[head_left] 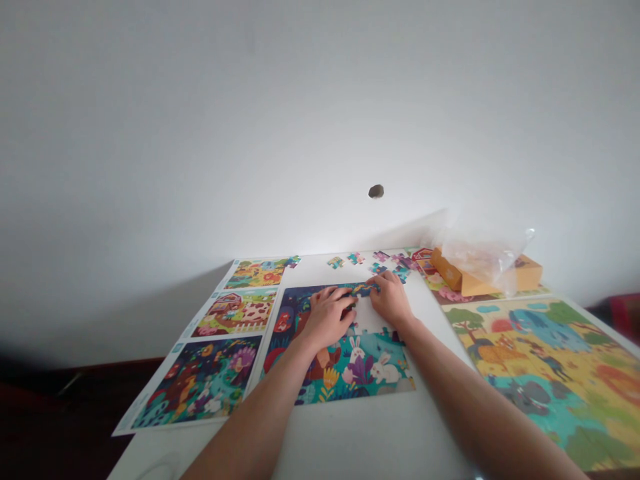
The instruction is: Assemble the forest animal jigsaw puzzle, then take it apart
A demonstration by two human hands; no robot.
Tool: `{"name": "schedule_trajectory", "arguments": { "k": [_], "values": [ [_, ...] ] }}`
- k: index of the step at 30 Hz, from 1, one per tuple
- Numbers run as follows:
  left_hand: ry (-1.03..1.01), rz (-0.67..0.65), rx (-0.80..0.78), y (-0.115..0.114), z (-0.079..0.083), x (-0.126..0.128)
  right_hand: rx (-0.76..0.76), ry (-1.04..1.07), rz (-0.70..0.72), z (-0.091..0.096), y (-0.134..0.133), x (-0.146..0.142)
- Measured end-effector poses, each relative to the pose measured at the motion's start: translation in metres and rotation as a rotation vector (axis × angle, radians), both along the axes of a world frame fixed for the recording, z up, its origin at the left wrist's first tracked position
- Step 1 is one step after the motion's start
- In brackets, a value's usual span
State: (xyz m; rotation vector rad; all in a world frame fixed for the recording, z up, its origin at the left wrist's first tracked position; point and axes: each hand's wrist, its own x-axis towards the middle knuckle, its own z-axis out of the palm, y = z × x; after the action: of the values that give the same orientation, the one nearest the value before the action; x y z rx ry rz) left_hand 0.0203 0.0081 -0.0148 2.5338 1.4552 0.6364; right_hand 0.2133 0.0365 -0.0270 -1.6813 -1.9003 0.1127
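A partly built jigsaw puzzle (345, 360) with rabbits and dark blue foliage lies in the middle of the white table (350, 433). My left hand (327, 315) rests on its upper left part, fingers curled down on the pieces. My right hand (391, 299) presses on the puzzle's top edge beside a white gap (373, 319), fingers bent over a piece. Several loose puzzle pieces (380, 261) lie just beyond the hands near the wall.
A sheet with three printed pictures (220, 347) lies at the left. A large finished animal puzzle (550, 367) covers the right side. An orange box (487, 277) under a clear plastic bag (480, 250) stands at the back right. A white wall rises behind.
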Motion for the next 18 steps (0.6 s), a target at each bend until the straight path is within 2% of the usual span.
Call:
{"name": "schedule_trajectory", "arguments": {
  "k": [18],
  "values": [
    [0.004, -0.011, 0.01, 0.0007, 0.0, -0.0014, -0.101, 0.009, 0.027, 0.0001, -0.0001, -0.0001]
  ]
}}
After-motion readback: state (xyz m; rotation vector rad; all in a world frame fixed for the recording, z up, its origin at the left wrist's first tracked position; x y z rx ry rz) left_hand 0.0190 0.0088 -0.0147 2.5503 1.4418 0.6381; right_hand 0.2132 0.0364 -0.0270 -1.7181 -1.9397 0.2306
